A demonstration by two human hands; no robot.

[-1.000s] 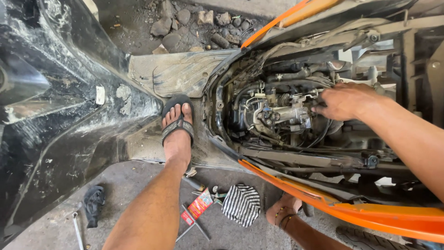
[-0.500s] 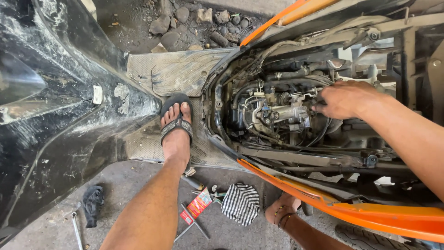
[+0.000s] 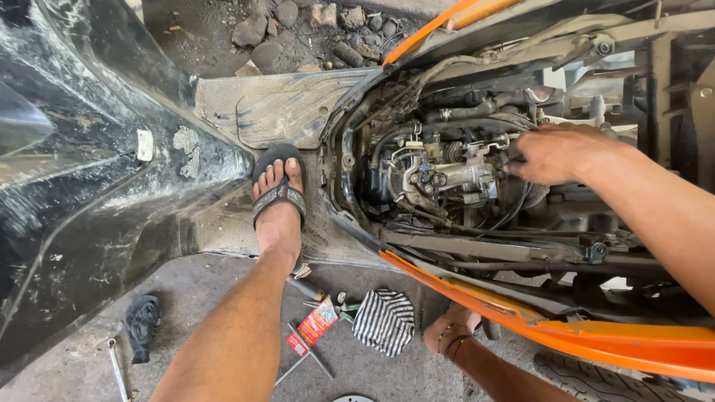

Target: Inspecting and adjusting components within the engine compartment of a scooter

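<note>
Head view, the only one: scooter opened up, engine bay exposed. Right hand reaches in from the right, forearm stretched level across the frame, fingers curled down onto hoses and cables just beside the metal carburetor body; whether it actually grips something or only presses, can't tell, fingertips are hidden. The carburetor sits mid-bay, between black hoses and wiring. Looks like stiff cast metal, fairly weighty for its size, probably oily; best held by the solid body, not by the thin brass fittings or rubber lines, which would flex or kink. Left hand is low at the orange side panel, near the ground, mostly hidden, so its grip is unclear. One sandalled foot is planted on the footboard. Striped cloth, spanner and a red packet lie on the concrete floor.
</note>
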